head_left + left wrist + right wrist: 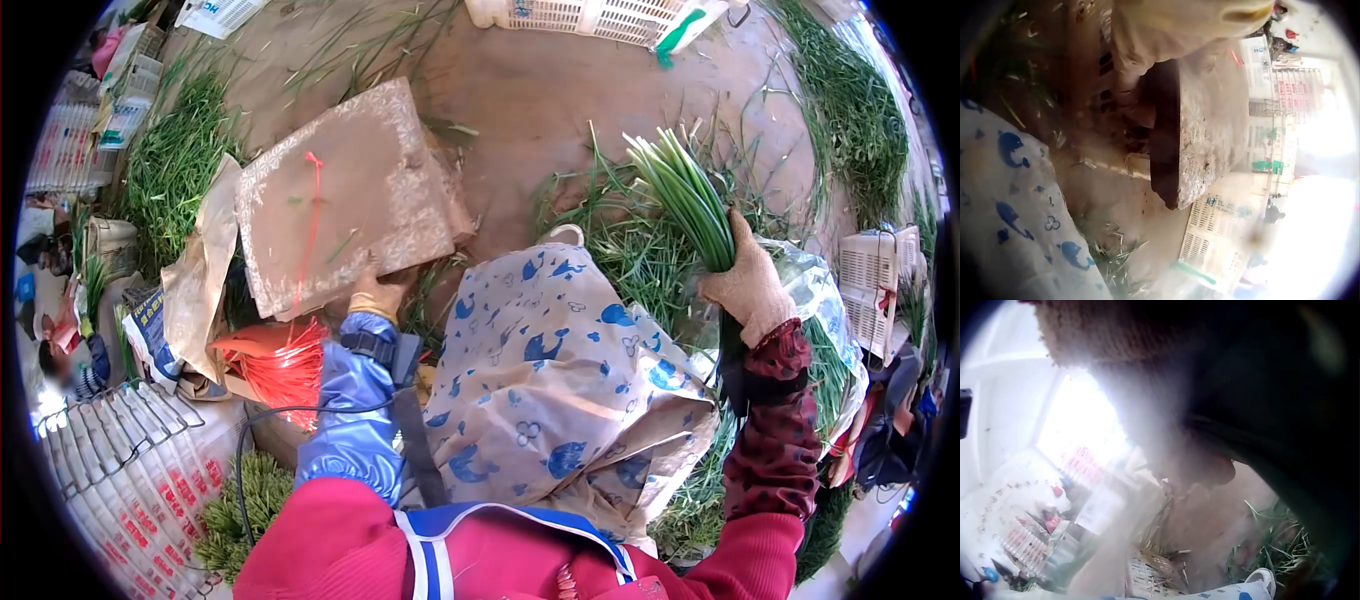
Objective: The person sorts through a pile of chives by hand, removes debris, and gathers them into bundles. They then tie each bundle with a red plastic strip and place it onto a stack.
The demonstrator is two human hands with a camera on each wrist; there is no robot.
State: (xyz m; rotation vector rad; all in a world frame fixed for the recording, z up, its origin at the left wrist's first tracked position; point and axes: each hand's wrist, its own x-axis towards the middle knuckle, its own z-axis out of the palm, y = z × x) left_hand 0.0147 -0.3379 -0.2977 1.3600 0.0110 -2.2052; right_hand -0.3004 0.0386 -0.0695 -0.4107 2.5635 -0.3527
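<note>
In the head view, my gloved right hand [752, 285] grips a bunch of green chives [690, 200], its pale cut ends pointing up and away. The right wrist view shows that glove [1104, 331] and the dark leaves close to the lens. My gloved left hand [378, 296] holds the near edge of a worn square board [340, 190]. In the left wrist view, the left glove [1179, 31] reaches over the board's edge [1194, 169], with fingers down its side. A red tie strip [316, 200] lies across the board.
A bundle of red strips [285, 365] sits left of my left forearm. A dolphin-print apron [540, 360] covers my lap. Loose chives [640, 260] lie on the ground ahead, with a larger heap [850, 110] at far right. White crates [610, 20] stand at the back.
</note>
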